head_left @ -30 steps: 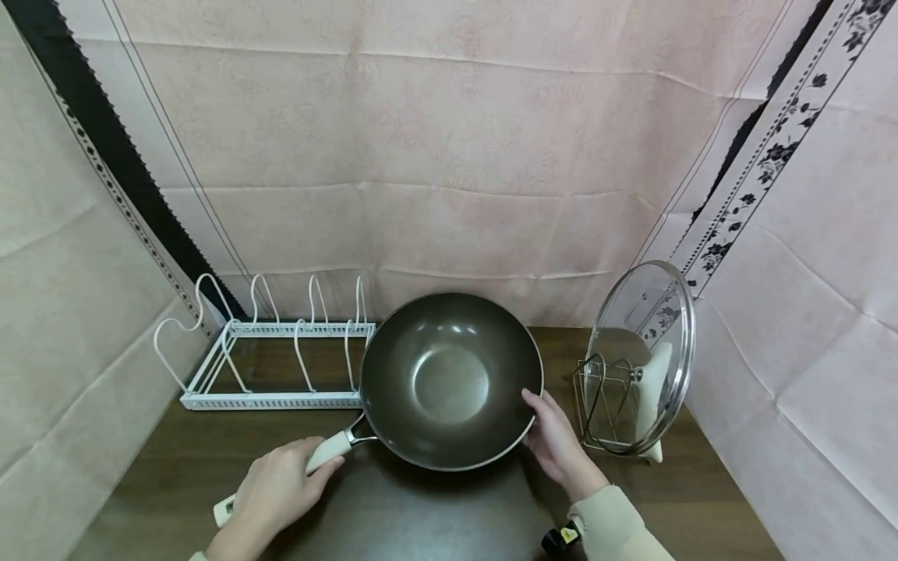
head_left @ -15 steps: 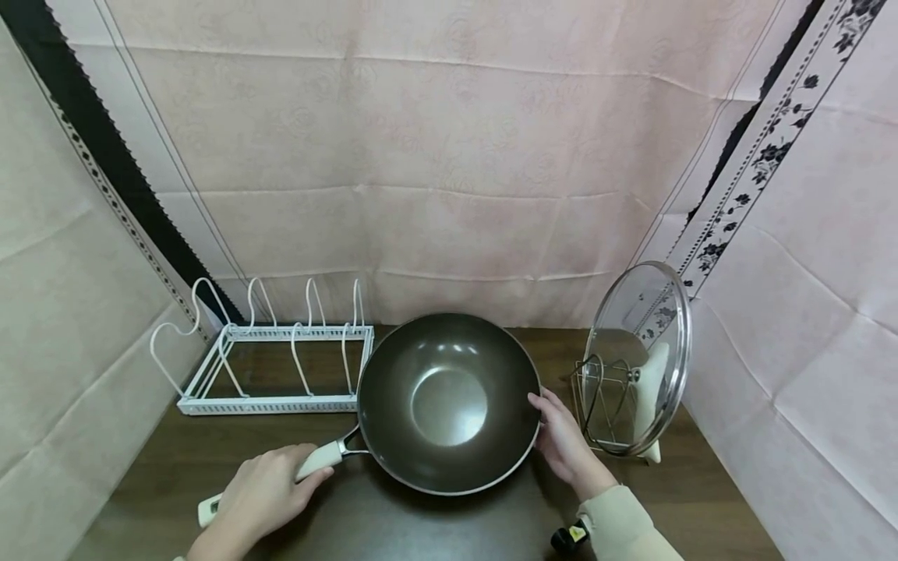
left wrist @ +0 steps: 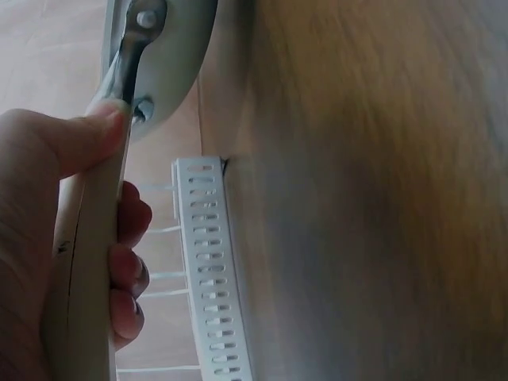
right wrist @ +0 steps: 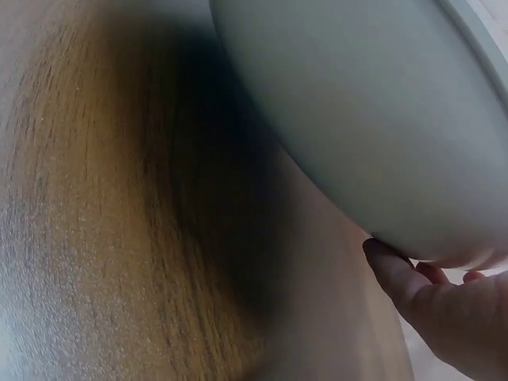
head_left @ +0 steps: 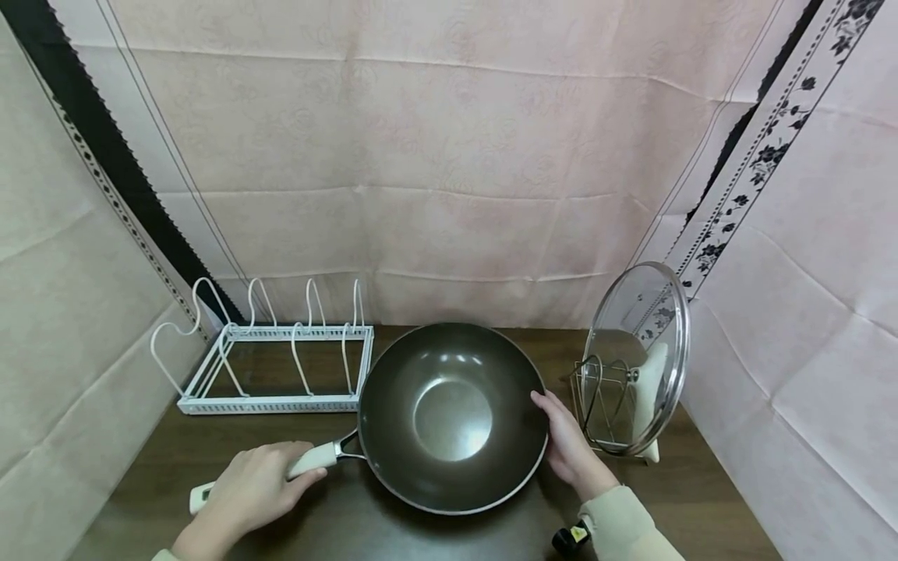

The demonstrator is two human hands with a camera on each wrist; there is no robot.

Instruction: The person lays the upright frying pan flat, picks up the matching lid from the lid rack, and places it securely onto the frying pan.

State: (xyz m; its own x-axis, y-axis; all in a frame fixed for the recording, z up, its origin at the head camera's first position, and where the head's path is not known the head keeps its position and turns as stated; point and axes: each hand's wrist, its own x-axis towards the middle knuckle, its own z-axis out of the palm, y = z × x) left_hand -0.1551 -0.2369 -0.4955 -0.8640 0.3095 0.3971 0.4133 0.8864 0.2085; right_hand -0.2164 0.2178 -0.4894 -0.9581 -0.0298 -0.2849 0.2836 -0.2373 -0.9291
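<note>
A deep round pan [head_left: 452, 421] with a glossy dark brown inside is held over the table, low in the middle of the head view. Its cream handle [head_left: 309, 461] is gripped by the left hand [head_left: 256, 485], and its right-hand rim is pinched by the right hand [head_left: 571, 452]. By the wrist views alone, the pale grey-green outer wall [right wrist: 373, 119] is revealed, along with the metal bracket [left wrist: 129, 67] and the curled fingers [left wrist: 128, 271] below the handle. A slotted edge is shown close up on the white rack [head_left: 270, 403] with wire loops, left of the pan. In the head view only, a clear glass lid [head_left: 631, 323] is seen propped in a metal wire stand [head_left: 601, 389]. The brown wood-grain table [head_left: 701, 499] is enclosed by creased pale cloth walls [head_left: 449, 156], edged with black floral trim [head_left: 768, 160].
</note>
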